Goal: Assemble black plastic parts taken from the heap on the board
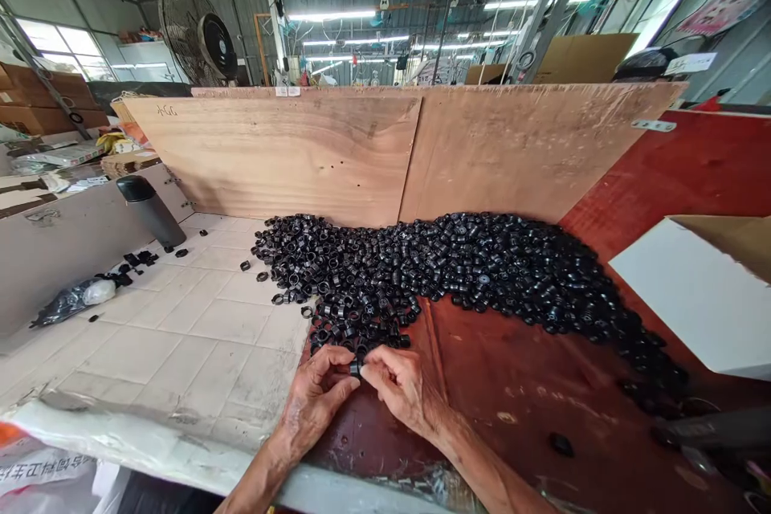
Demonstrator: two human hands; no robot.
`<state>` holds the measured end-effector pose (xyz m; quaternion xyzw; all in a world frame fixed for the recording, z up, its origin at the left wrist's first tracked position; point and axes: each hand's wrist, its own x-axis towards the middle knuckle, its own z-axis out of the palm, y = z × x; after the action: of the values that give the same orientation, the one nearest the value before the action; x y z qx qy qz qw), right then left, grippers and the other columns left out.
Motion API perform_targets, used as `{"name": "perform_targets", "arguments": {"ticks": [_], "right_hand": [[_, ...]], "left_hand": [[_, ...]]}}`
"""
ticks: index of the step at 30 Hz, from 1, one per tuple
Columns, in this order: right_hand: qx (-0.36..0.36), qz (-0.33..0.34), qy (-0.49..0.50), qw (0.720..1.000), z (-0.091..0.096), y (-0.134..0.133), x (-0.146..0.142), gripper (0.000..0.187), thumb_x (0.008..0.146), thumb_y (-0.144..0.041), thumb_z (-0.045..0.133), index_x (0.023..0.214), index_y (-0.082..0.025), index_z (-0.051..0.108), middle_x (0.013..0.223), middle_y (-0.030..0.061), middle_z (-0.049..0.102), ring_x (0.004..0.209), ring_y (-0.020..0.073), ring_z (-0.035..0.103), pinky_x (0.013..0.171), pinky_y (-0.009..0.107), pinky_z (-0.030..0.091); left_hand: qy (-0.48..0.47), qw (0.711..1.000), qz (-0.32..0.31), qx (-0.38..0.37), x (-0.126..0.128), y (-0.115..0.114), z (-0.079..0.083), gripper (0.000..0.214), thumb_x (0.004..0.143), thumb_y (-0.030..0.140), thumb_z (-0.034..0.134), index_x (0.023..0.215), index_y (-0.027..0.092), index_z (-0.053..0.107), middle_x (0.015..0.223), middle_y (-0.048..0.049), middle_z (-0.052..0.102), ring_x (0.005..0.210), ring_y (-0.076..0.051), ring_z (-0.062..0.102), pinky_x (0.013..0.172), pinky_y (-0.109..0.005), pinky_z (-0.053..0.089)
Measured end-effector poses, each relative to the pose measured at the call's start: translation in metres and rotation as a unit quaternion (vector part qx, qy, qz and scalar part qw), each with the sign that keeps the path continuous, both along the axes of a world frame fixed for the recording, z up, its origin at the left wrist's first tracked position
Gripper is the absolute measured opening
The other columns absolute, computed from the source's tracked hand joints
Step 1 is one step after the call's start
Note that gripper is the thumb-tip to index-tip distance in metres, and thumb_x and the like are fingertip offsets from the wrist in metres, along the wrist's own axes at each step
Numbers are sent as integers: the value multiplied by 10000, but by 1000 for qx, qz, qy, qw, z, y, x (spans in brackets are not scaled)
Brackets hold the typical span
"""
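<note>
A small black plastic ring (355, 368) is pinched between the fingertips of my left hand (313, 401) and my right hand (398, 389). Both hands rest at the near edge of the work surface, just below a broad heap of similar black plastic rings (434, 273). The heap's near end touches my fingers. It spreads across a red-brown board (506, 369) and a white tiled surface (198, 321). A few loose rings lie apart from it on the tiles, and a single black piece (561, 443) sits on the board right of my right hand.
A plywood panel (301, 161) stands behind the heap. On the left are a dark flask (150, 210) and a plastic bag (72, 301) with black parts. A white box (699, 297) sits at the right, and a dark tool (711, 430) lies at the lower right.
</note>
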<state>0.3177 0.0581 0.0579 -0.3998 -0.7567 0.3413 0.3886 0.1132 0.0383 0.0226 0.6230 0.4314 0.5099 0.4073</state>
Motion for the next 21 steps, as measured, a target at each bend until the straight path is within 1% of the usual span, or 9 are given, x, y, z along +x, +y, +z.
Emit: {"name": "perform_targets", "arguments": {"ticks": [2, 5, 8, 9, 12, 15, 17, 19, 21], "right_hand": [[15, 3, -6, 1000, 0, 0, 1, 160, 957, -289, 585, 841, -201, 653, 682, -12, 611, 601, 141, 562, 604, 248, 434], [17, -7, -17, 1000, 1, 0, 1, 224, 970, -285, 573, 765, -207, 620, 623, -27, 557, 565, 135, 524, 587, 248, 423], [21, 11, 3, 1000, 1, -1, 1, 92, 944, -257, 588, 924, -204, 661, 744, -3, 631, 656, 150, 590, 651, 256, 466], [20, 15, 8, 1000, 1, -1, 1, 85, 939, -250, 589, 944, -205, 661, 752, -3, 635, 661, 150, 594, 654, 258, 467], [7, 12, 18, 1000, 3, -1, 1, 74, 940, -255, 594, 918, -208, 647, 707, -16, 609, 615, 142, 568, 614, 255, 452], [7, 19, 38, 999, 4, -1, -1, 92, 914, -241, 597, 969, -204, 661, 775, 6, 640, 687, 156, 606, 663, 264, 485], [-27, 19, 44, 998, 2, -2, -3, 82, 901, -233, 585, 927, -204, 657, 716, -8, 626, 658, 153, 609, 653, 264, 484], [-106, 13, 59, 992, -2, -3, -6, 67, 879, -239, 580, 895, -205, 635, 627, -41, 588, 570, 139, 592, 593, 250, 464], [-194, 10, 86, 977, -5, -4, -8, 80, 846, -252, 583, 900, -203, 615, 609, -59, 580, 511, 126, 583, 542, 234, 447]], "left_hand": [[-7, 1000, 5, -6, 0, 0, 0, 166, 885, 277, 769, 1033, 224, 712, 1004, -29, 675, 846, -163, 646, 766, -269, 573], [-2, 1000, 9, -15, 0, -1, 0, 178, 886, 264, 769, 1050, 228, 711, 1005, -24, 671, 839, -156, 638, 771, -266, 564], [5, 1000, 3, -19, -2, -1, -1, 176, 891, 254, 764, 1057, 227, 712, 1030, -29, 675, 866, -163, 643, 794, -276, 563], [7, 1000, -1, -21, -2, -1, -2, 176, 896, 257, 762, 1062, 229, 712, 1040, -30, 676, 876, -165, 647, 803, -278, 564], [4, 1000, -7, -24, -2, -1, -1, 190, 900, 264, 765, 1081, 236, 714, 1055, -26, 679, 891, -161, 656, 815, -272, 566], [-5, 1000, -7, -25, -1, 0, -1, 185, 901, 270, 766, 1072, 229, 708, 1035, -24, 684, 878, -158, 662, 806, -267, 573], [6, 1000, -11, -23, 0, -1, -1, 173, 913, 279, 751, 1069, 224, 698, 1043, -29, 690, 858, -156, 669, 785, -267, 581], [43, 999, -14, -9, -1, -2, -1, 163, 929, 280, 727, 1076, 222, 687, 1084, -42, 698, 876, -164, 681, 786, -275, 586], [96, 995, -8, 20, -2, -5, 2, 160, 940, 260, 699, 1093, 222, 673, 1123, -57, 707, 942, -183, 692, 840, -304, 582]]}}
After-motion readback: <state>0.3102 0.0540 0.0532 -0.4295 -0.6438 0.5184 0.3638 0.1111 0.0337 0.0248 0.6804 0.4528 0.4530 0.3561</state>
